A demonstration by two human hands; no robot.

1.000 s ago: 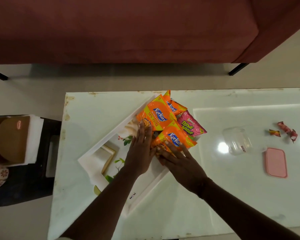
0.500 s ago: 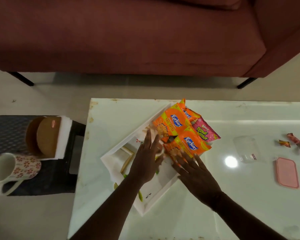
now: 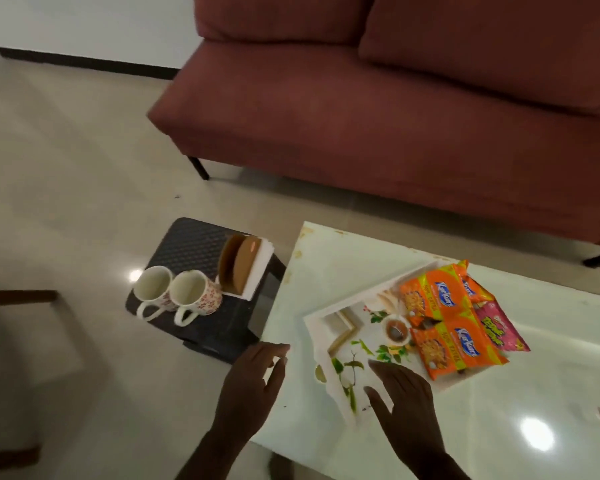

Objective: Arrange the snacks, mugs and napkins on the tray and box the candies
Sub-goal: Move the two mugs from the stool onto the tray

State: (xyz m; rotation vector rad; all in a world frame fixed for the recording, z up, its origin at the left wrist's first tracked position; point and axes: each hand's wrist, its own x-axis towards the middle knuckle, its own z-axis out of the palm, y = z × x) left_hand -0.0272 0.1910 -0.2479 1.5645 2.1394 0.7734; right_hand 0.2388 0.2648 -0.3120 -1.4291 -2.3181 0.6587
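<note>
Both hands are hanging empty with fingers spread. The left hand (image 3: 253,386) is reaching out over the near left edge of the white table (image 3: 520,393), fingertips past the corner, toward the dark stool (image 3: 187,247) standing just beside that edge. The right hand (image 3: 404,393) is hovering over the near corner of the tray (image 3: 317,322), holding nothing.

The tray is lying skewed on the table, its printed middle and near half sitting bare. 2 orange snack packets (image 3: 433,297) are lying side by side across its far end, with a 3rd orange packet (image 3: 471,287) and a pink packet (image 3: 499,329) overhanging the tray's right rim onto the table.

On the stool, 2 floral mugs (image 3: 194,294) are standing upright and touching, handles pointing toward the camera, near its front edge. The napkins (image 3: 258,268) are sitting in a brown holder at the stool's back right corner, close to the table edge. The right stretch of tabletop is lying bare and glossy.
</note>
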